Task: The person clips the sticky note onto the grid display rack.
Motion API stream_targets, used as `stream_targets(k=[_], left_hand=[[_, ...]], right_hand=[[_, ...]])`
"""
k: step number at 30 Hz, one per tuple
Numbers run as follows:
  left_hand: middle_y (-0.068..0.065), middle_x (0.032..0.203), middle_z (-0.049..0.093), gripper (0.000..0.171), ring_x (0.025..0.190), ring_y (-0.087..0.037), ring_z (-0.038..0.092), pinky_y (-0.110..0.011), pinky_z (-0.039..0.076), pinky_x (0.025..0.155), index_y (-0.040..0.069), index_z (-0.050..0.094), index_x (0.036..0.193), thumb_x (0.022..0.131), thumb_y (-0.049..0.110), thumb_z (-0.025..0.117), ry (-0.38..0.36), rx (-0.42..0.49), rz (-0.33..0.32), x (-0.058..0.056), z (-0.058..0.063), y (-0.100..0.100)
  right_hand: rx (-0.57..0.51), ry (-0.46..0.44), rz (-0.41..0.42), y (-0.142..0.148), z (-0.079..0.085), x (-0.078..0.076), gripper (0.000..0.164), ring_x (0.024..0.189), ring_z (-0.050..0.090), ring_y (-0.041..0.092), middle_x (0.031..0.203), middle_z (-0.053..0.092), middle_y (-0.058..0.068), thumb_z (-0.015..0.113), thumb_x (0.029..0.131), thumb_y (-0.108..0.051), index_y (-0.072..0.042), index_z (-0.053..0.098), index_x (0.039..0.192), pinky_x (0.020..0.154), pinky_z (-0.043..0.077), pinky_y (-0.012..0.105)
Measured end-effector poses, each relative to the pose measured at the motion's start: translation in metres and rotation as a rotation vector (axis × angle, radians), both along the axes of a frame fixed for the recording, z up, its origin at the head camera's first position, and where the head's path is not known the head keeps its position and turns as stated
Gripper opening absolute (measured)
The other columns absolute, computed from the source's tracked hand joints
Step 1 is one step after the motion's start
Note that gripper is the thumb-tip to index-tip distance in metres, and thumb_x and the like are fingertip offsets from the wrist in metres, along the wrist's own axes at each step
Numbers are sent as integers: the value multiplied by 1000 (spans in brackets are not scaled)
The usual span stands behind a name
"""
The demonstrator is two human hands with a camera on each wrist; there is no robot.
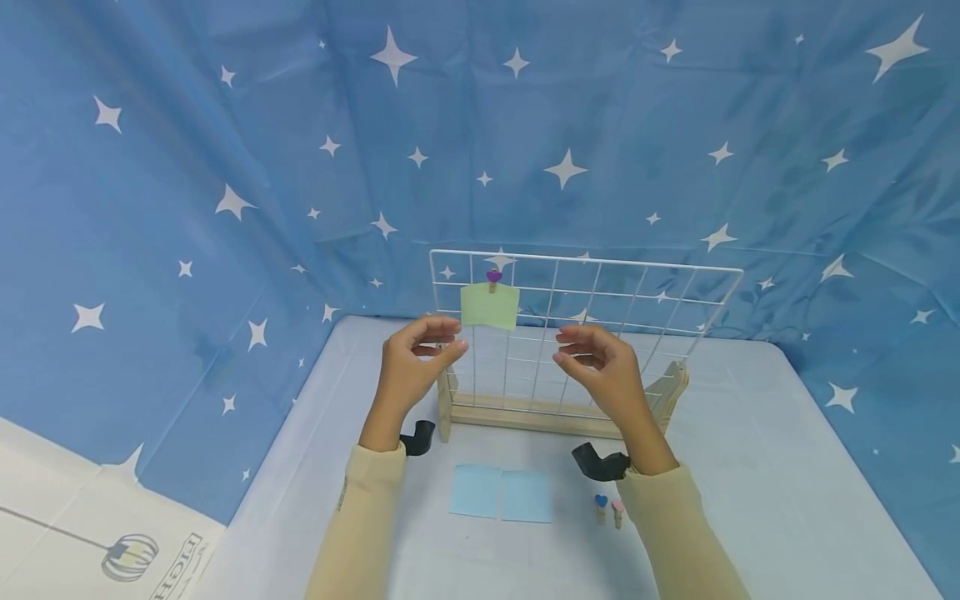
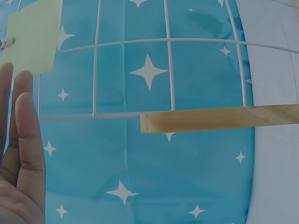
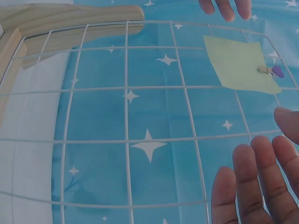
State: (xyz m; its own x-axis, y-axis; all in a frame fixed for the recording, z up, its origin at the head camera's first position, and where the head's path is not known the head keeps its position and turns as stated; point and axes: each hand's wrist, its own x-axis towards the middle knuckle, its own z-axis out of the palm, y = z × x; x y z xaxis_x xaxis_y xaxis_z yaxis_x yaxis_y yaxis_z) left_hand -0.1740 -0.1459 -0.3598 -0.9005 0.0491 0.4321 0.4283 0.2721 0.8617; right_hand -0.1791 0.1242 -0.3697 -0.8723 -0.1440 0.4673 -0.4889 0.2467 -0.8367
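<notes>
A pale green paper sheet (image 1: 490,307) hangs on a white wire grid (image 1: 555,292), pinned near its top by a small wooden clothespin with a purple heart (image 1: 493,277). My left hand (image 1: 422,354) hovers at the sheet's lower left, fingers loosely bent and nothing between them. To the right of the sheet, my right hand (image 1: 600,362) is raised before the grid, likewise holding nothing. In the right wrist view its fingers (image 3: 247,177) are spread below the sheet. The left wrist view shows the left fingertips (image 2: 23,81) close to the sheet's lower edge.
Two light blue paper squares (image 1: 500,493) lie side by side on the white table (image 1: 375,533). Nearer the right forearm lie a blue-heart clothespin (image 1: 601,507) and a pink-heart clothespin (image 1: 617,512). A wooden stand (image 1: 540,421) supports the grid, with a blue starry curtain (image 1: 480,125) behind.
</notes>
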Motion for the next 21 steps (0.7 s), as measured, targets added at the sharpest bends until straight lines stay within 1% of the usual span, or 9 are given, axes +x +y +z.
stream_targets(k=[4, 7, 9, 11, 15, 21], left_hand=[[-14, 113, 70, 28, 105, -31, 66, -46, 53, 91, 0, 69, 115, 89, 8, 75, 4, 8, -4, 3, -4, -1], [-14, 113, 71, 27, 104, -31, 66, -48, 53, 91, 1, 70, 114, 89, 8, 76, 3, 16, -7, 6, -9, -2], [-13, 113, 71, 28, 104, -30, 67, -48, 53, 91, 2, 70, 115, 88, 8, 76, -4, 15, -8, 8, -13, -2], [-13, 113, 71, 28, 104, -29, 67, -48, 53, 91, 1, 70, 115, 88, 8, 76, -17, 11, -9, 10, -17, -3], [-13, 113, 71, 29, 102, -28, 67, -47, 54, 91, 2, 70, 115, 88, 7, 77, -31, 6, -12, 13, -24, -4], [-13, 112, 71, 28, 101, -29, 68, -45, 54, 89, 3, 70, 115, 88, 7, 77, -17, 7, -3, 15, -34, -6]], right_hand=[[-11, -8, 6, 8, -21, -8, 32, 94, 65, 10, 114, 68, 19, 73, 88, 1, 3, 66, 119, 85, 52, 17], [-18, -10, 5, 13, -35, -11, 32, 94, 64, 8, 114, 69, 17, 73, 89, 0, 1, 66, 120, 85, 52, 16], [-17, -10, -1, 13, -36, -7, 32, 94, 64, 9, 114, 68, 21, 72, 88, 3, 4, 65, 120, 85, 52, 16], [-19, -13, -6, 11, -32, -2, 32, 93, 65, 10, 113, 68, 23, 71, 87, 7, 7, 64, 118, 84, 52, 16], [-16, -2, -13, 9, -25, 8, 29, 92, 65, 13, 111, 67, 27, 70, 86, 10, 10, 64, 115, 83, 53, 16], [11, 8, -22, 12, -28, 12, 28, 92, 66, 23, 109, 68, 25, 71, 86, 9, 10, 65, 113, 83, 53, 17]])
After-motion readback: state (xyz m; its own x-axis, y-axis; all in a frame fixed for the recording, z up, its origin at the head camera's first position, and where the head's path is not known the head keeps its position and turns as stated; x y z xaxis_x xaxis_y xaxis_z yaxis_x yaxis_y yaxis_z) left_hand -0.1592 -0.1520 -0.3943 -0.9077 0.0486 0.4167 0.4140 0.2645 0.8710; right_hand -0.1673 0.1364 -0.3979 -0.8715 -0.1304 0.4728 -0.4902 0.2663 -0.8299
